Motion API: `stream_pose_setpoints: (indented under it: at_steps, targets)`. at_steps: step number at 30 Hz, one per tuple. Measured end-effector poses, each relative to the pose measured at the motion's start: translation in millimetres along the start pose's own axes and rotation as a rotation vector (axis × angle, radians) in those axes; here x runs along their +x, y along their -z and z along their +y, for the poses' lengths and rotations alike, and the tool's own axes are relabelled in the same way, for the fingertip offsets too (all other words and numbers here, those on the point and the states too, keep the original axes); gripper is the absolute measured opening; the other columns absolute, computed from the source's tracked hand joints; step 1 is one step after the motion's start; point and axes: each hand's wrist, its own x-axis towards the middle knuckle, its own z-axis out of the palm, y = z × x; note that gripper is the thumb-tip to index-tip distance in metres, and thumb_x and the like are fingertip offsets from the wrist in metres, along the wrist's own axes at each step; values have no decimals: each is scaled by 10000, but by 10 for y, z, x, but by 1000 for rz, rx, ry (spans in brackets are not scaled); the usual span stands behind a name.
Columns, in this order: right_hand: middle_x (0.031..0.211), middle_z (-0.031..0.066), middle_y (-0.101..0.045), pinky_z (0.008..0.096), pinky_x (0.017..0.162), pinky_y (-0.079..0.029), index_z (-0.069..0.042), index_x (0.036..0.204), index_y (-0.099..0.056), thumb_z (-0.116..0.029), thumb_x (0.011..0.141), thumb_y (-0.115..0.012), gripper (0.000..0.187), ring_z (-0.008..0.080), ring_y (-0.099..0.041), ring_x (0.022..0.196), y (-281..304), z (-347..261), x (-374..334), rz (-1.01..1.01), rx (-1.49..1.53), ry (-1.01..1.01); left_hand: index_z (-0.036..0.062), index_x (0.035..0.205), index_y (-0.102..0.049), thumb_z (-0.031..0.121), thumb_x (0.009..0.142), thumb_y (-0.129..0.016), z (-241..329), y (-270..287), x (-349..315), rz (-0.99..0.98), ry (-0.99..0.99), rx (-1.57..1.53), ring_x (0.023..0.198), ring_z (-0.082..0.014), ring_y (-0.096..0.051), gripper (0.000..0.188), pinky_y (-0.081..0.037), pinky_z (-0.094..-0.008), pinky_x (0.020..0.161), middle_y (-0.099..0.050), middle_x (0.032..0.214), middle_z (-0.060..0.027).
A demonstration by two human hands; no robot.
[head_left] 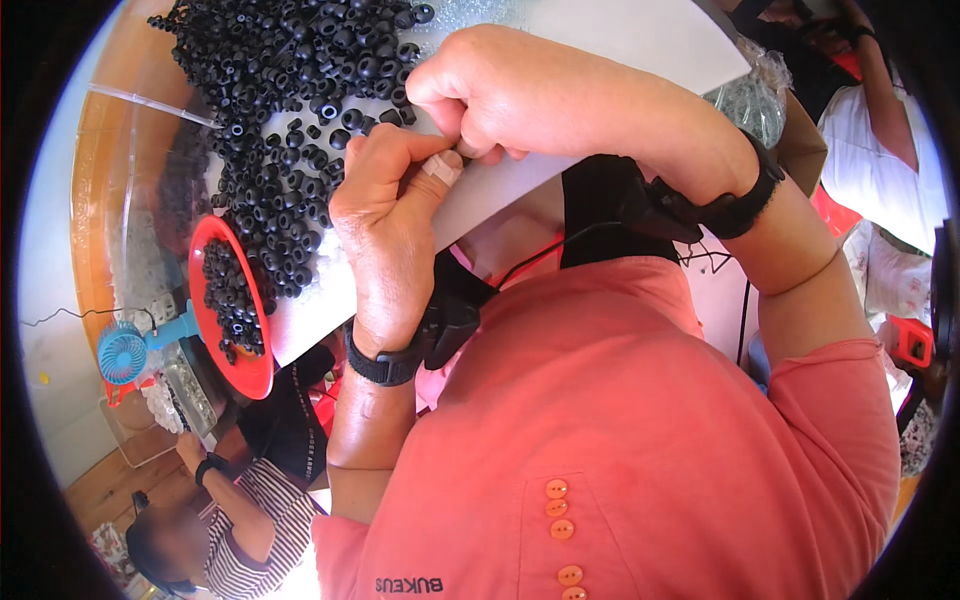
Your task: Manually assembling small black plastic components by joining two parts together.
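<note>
My left hand [385, 205] and my right hand [500, 90] meet over the near edge of the white table [640, 45], both closed, fingertips pinched together. Whatever lies between the fingertips is mostly hidden; only a small dark spot shows there. White tape wraps the thumb of my left hand. Just beyond and left of the hands spreads a big heap of small black rubber pieces [290, 150], rounded and with holes through them. A few loose ones lie close to my left hand's knuckles. Small clear pieces [465, 14] lie at the far side, beyond my right hand.
A red plate [258, 378] with more black pieces sits at the table's left corner. Left of it is a small blue fan [122, 352]. A clear plastic bag [755, 100] is at the right. Two other people, in a striped shirt [270, 515] and in white [870, 140], are nearby.
</note>
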Motion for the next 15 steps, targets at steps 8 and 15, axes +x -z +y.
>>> stream_pose_setpoints:
  at_steps: [8,15]
  targets:
    - [536,77,-480,331,429,-367,1,628,-500,36,565,-560,94,161,-510,490,-123,115,119,43,22,-108,9,826,-633,-1,832,-671,-18,20,22,-21,-66,46,766,-176,-420,40,-362,-298,719,-550,742,-33]
    - [545,78,-502,317,430,-379,-1,628,-515,35,569,-576,92,168,-517,462,-45,-6,48,-49,-38,-16,10,889,-678,6,821,-696,14,24,-82,63,200,-206,776,-133,-451,70,-386,-263,719,-575,764,-7]
